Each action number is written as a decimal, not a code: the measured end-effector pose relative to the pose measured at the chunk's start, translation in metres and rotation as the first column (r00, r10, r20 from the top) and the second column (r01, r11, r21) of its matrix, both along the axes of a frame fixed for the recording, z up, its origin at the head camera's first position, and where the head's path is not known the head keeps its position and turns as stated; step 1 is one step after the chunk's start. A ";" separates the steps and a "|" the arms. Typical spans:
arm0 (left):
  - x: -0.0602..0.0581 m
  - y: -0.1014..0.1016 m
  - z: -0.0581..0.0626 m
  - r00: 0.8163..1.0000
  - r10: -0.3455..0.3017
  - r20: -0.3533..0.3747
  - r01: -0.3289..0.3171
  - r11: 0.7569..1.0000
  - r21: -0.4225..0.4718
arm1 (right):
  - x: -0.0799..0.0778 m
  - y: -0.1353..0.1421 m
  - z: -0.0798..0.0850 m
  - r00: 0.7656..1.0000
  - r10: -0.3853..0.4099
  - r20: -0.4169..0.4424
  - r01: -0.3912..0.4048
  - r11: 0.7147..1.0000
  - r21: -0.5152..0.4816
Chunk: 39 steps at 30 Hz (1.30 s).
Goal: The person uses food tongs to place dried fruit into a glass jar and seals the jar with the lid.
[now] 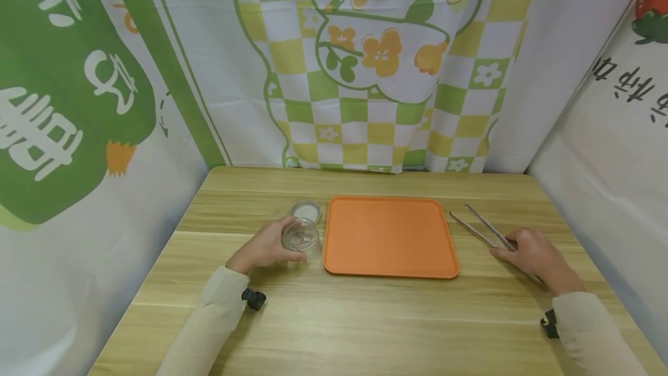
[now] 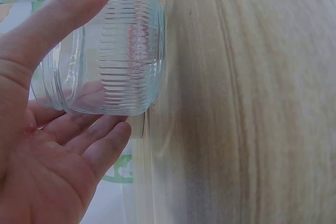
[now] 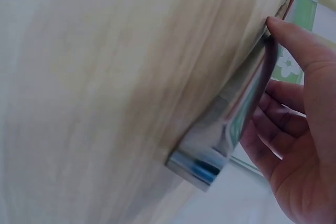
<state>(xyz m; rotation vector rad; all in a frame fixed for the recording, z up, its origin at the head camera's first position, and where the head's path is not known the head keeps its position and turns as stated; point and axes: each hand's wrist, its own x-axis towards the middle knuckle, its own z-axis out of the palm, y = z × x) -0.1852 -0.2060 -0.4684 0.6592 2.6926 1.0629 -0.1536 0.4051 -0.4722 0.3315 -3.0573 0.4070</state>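
My left hand is around a small clear glass jar, thumb on the near side and fingers on the far side. In the left wrist view the jar has ribbed sides and appears upright at the tabletop; its mouth faces up. Just behind it lies a round, lid-like disc with a pale middle and a clear rim. On the right, my right hand holds metal tongs between thumb and fingers, their tips pointing away and apart. The right wrist view shows the tongs' broad bent end close to the table.
Between the hands lies an orange rectangular tray on the wooden table. Patterned cloth hangs along the table's back edge, with more cloth walls at left and right.
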 end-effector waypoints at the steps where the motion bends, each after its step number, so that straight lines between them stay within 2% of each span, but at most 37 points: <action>1: 0.000 0.000 0.000 1.000 0.000 0.002 0.000 1.000 0.001 | 0.000 0.000 0.001 1.000 -0.002 0.011 0.002 1.000 0.002; 8: 0.000 -0.001 -0.001 1.000 0.003 0.002 -0.003 1.000 0.005 | -0.005 -0.006 0.015 1.000 0.013 0.005 -0.013 1.000 0.014; 15: 0.001 -0.001 -0.002 1.000 0.003 -0.005 -0.003 1.000 0.007 | -0.011 -0.025 0.034 0.998 0.054 0.022 -0.054 0.998 0.013; 26: 0.001 0.000 0.000 1.000 0.002 0.007 -0.002 1.000 0.015 | -0.022 -0.093 0.062 0.979 0.193 0.070 -0.194 0.981 0.006; 30: 0.001 0.000 0.001 1.000 0.002 0.009 -0.002 1.000 0.009 | -0.029 -0.118 0.066 0.961 0.256 0.101 -0.251 0.966 -0.060; 34: 0.001 0.000 0.002 1.000 0.002 0.007 -0.002 1.000 0.006 | -0.036 -0.142 0.067 0.943 0.323 0.080 -0.318 0.945 -0.075; 39: 0.001 0.000 0.002 1.000 0.000 0.016 0.000 1.000 0.008 | -0.042 -0.175 0.071 0.924 0.370 0.098 -0.357 0.925 -0.132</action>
